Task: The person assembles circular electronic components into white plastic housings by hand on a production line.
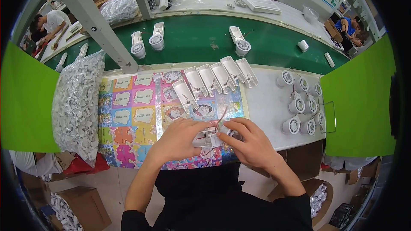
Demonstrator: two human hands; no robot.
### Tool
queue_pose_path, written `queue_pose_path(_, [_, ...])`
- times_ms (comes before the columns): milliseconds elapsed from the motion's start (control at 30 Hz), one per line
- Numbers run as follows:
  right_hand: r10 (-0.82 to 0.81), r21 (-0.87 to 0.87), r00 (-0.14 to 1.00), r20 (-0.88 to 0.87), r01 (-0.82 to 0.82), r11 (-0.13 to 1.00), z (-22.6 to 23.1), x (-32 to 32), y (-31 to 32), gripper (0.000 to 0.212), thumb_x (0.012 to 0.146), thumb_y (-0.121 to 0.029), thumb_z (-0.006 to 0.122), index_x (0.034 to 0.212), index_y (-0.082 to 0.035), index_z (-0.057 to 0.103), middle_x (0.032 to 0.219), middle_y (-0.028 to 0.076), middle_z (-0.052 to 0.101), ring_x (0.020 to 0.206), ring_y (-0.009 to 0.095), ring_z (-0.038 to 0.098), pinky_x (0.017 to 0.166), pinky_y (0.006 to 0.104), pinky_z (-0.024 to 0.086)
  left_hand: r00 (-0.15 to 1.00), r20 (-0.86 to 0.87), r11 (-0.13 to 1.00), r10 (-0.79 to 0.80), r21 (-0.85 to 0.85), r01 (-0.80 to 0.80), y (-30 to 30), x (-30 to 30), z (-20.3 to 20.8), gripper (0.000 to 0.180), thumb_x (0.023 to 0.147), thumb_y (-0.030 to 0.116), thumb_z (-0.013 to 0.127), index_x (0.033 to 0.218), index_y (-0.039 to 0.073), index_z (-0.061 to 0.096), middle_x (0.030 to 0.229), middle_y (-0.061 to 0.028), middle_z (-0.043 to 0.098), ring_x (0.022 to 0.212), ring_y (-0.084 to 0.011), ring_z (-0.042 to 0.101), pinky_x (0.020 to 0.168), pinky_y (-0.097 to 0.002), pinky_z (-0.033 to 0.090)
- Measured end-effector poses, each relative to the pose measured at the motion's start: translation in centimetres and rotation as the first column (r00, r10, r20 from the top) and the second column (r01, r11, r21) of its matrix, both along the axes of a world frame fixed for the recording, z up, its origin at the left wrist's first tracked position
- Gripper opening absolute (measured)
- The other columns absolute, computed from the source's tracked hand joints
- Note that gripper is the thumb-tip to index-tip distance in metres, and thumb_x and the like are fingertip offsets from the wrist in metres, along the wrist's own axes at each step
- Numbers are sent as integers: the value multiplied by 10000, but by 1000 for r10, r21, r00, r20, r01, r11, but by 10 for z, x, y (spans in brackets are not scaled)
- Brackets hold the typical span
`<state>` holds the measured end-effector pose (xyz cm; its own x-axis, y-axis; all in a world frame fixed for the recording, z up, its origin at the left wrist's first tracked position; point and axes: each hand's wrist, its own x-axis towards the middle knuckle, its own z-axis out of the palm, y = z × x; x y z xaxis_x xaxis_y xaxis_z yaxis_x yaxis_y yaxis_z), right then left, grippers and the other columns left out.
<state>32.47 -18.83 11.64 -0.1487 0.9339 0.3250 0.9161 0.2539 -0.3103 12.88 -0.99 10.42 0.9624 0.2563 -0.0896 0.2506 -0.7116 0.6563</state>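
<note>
Above the near edge of the table, my left hand (180, 140) closes around a white plastic housing (201, 140). My right hand (253, 143) has its fingers bent onto the other end of the same piece, with thumb and forefinger near the middle. A thin reddish-brown wire (221, 117) sticks up between the hands. Partly hidden under the right fingers is a round end (234, 134) of the piece. Just beyond my hands, several open white plastic shells (208, 79) lie in a slanting row, with thin wires in some of them.
Colourful printed sheets (124, 117) cover the table's left and middle. A clear bag of small white parts (78, 107) stands at left. Several round white parts (296, 105) stand at right. Beyond runs a green conveyor (197, 38) carrying assemblies, with a metal post (92, 21) before it.
</note>
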Motion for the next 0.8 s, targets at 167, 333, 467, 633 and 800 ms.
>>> queue_pose_path(167, [3, 0, 995, 96, -3, 1000, 10, -6, 4, 563, 726, 14, 693, 1266, -140, 659, 1303, 155, 604, 1169, 337, 606, 945, 420, 551, 999, 19, 997, 36, -71, -34, -2, -2, 1, 698, 673, 117, 803, 1350, 56, 643, 1205, -196, 705, 1118, -393, 672, 968, -449, 535])
queue_pose_path(333, [-13, -22, 991, 136, 16, 1000, 8, -12, 5, 613, 706, -2, 725, 1292, -169, 668, 1288, 147, 597, 1163, 337, 608, 958, 429, 561, 998, -5, 997, 62, -55, -62, -3, -3, 4, 681, 672, 107, 802, 1333, 38, 651, 1198, -196, 710, 1106, -388, 682, 953, -442, 544])
queue_pose_path(467, [-8, 20, 986, 166, 5, 1000, 2, -14, 6, 603, 709, -13, 728, 1289, -160, 654, 1277, 142, 591, 1149, 343, 609, 942, 441, 567, 990, 96, 993, 102, -75, -95, -8, -5, 2, 583, 749, 193, 822, 1297, 56, 679, 1137, -190, 726, 1044, -393, 692, 898, -458, 548])
queue_pose_path(633, [-26, 54, 980, 197, 16, 998, 4, -15, 8, 561, 735, -40, 734, 1279, -156, 659, 1267, 140, 593, 1137, 344, 608, 924, 439, 574, 972, 146, 980, 182, -107, -168, -11, -2, 1, 451, 842, 296, 807, 1219, 60, 729, 1034, -182, 748, 952, -391, 711, 829, -456, 555])
queue_pose_path(800, [-29, 113, 971, 238, 2, 994, -1, -14, 9, 490, 753, -88, 748, 1234, -157, 689, 1271, 130, 599, 1144, 329, 608, 927, 422, 575, 953, 186, 959, 240, -196, -203, -11, -2, -4, 416, 831, 281, 832, 1172, 55, 756, 1018, -177, 760, 943, -374, 727, 820, -424, 565])
